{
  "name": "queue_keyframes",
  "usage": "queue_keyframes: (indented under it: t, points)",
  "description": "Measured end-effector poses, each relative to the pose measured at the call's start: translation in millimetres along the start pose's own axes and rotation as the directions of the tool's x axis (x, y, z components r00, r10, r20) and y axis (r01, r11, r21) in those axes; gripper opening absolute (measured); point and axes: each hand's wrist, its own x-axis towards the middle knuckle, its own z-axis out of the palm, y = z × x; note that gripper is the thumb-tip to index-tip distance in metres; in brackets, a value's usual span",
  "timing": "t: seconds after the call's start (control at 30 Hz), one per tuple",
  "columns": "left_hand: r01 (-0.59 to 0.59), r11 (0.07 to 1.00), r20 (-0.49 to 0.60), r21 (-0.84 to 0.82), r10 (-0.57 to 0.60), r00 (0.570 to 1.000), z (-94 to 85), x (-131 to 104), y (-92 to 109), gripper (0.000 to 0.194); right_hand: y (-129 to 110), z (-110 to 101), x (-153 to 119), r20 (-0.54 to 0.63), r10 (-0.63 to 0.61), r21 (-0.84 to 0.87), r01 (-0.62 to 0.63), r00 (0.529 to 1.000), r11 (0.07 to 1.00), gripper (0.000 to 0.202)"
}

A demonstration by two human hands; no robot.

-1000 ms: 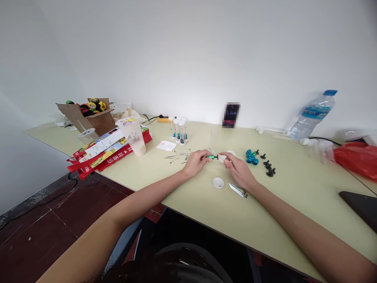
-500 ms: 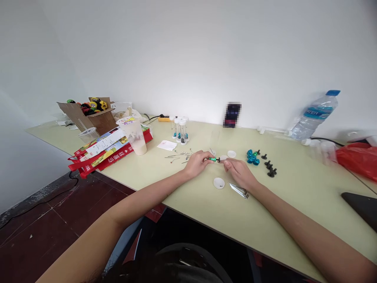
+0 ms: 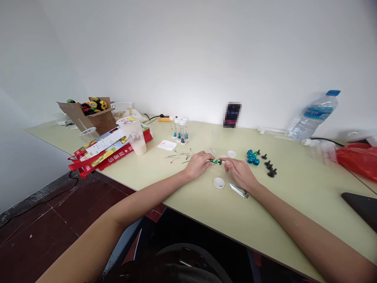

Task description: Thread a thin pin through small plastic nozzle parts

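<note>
My left hand [image 3: 198, 165] is closed around a small green metallic part [image 3: 215, 161] that has a black disc-shaped end. The part points right, toward my right hand [image 3: 240, 171], whose index finger is stretched out with its tip at or very near the black end. Its thumb sits lower, and its other fingers are curled and partly hidden. Just below the hands lies a round white cap [image 3: 218, 183] with something tiny and dark inside. Beside it are several metal L-shaped keys [image 3: 239, 190]. Another white cap [image 3: 231, 154] lies behind the hands.
To the right are blue metallic parts [image 3: 252, 157] and several black knobs [image 3: 269, 165]. Thin metal pieces [image 3: 184, 154] and a paper slip [image 3: 167, 145] lie left. Clear tubes [image 3: 183, 131], a drink cup [image 3: 134, 135], a cardboard box [image 3: 101, 122] and a water bottle [image 3: 316, 114] stand farther off.
The green part has tilted slightly, its black end now lower and turned more toward me. My right index finger has straightened toward that end. The forearms have barely moved.
</note>
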Motion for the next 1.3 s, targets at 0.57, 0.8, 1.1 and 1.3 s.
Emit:
queue_keyframes:
  t: [0.57, 0.8, 1.1, 1.3]
  points:
    - [0.024, 1.0, -0.009, 0.01, -0.024, 1.0, 0.5, -0.1, -1.5, 0.016, 0.8, -0.3, 0.9, -0.038, 0.001, 0.054, 0.001, 0.999, 0.999, 0.064]
    - [0.019, 1.0, -0.005, 0.007, -0.019, 1.0, -0.7, 0.1, -0.3, 0.016, 2.9, 0.1, 1.1, -0.056, -0.015, 0.073, 0.019, 0.998, 0.997, 0.063]
    - [-0.006, 1.0, -0.005, 0.03, 0.006, 1.0, 0.6, -0.2, -1.0, 0.016, 2.8, -0.4, 1.7, -0.085, -0.02, 0.087, 0.028, 0.996, 0.996, 0.06]
    - [-0.002, 1.0, 0.007, 0.028, 0.002, 1.0, 0.4, 0.1, -1.4, 0.017, 3.3, 0.1, 2.0, -0.089, 0.019, 0.094, -0.011, 0.996, 0.996, 0.064]
